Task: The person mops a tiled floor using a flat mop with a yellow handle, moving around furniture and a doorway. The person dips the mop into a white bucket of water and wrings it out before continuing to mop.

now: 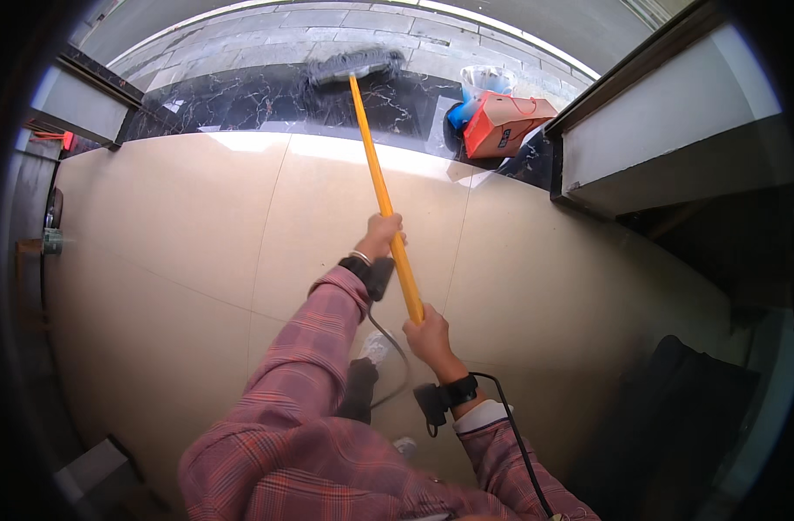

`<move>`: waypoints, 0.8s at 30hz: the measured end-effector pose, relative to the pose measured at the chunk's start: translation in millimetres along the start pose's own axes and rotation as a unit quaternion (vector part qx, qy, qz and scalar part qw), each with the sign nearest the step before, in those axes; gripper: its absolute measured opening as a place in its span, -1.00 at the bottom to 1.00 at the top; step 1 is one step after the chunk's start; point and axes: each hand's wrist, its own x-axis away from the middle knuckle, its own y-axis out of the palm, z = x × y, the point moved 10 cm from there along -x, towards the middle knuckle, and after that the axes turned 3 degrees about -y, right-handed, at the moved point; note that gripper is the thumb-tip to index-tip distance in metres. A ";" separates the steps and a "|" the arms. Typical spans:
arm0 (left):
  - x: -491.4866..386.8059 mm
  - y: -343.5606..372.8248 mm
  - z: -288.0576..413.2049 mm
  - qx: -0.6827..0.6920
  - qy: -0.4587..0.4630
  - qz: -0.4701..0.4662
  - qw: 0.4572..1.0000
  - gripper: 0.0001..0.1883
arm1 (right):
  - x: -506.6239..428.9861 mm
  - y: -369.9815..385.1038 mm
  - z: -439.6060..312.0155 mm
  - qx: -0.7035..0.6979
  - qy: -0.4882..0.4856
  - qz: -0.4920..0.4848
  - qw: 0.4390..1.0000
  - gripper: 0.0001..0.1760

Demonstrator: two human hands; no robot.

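Observation:
My left hand [382,236] grips the middle of a yellow mop handle [373,156]. Lower down, near the handle's end, my right hand [429,333] is closed around it. The grey mop head [354,65] lies at the far end, over the outer edge of a black marbled threshold [240,98], where it meets grey paving. Both wrists wear black straps with small devices and cables. Beige floor tiles [345,176] stretch between my feet and the threshold.
A red and tan paper bag [501,127] stands on the threshold at right, beside a clear and blue plastic container [488,81]. Door frames bound both sides. A green container [53,241] is at far left, a dark object [677,410] at lower right.

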 end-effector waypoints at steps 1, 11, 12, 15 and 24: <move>1.6 1.5 9.0 -0.015 -0.014 -0.011 1.000 -0.92 | 1.6 -1.1 0.0 -0.001 0.047 -0.012 0.999 -0.73; -18.2 -43.3 -78.9 0.086 -0.137 0.017 0.987 -0.82 | 218.9 -79.4 14.9 -0.031 0.186 -0.120 0.975 -0.61; -6.4 -43.2 -101.3 0.027 -0.174 0.002 0.984 -0.83 | 241.7 -84.7 28.8 -0.028 0.217 -0.120 0.968 -0.60; 23.9 -40.0 -135.3 0.055 -0.194 0.033 0.979 -0.85 | 277.2 -106.8 58.7 0.116 0.188 -0.110 0.969 -0.56; 113.7 -20.3 -110.0 0.070 -0.119 0.009 0.990 -0.88 | 349.1 -112.8 114.3 0.050 0.146 -0.093 0.984 -0.54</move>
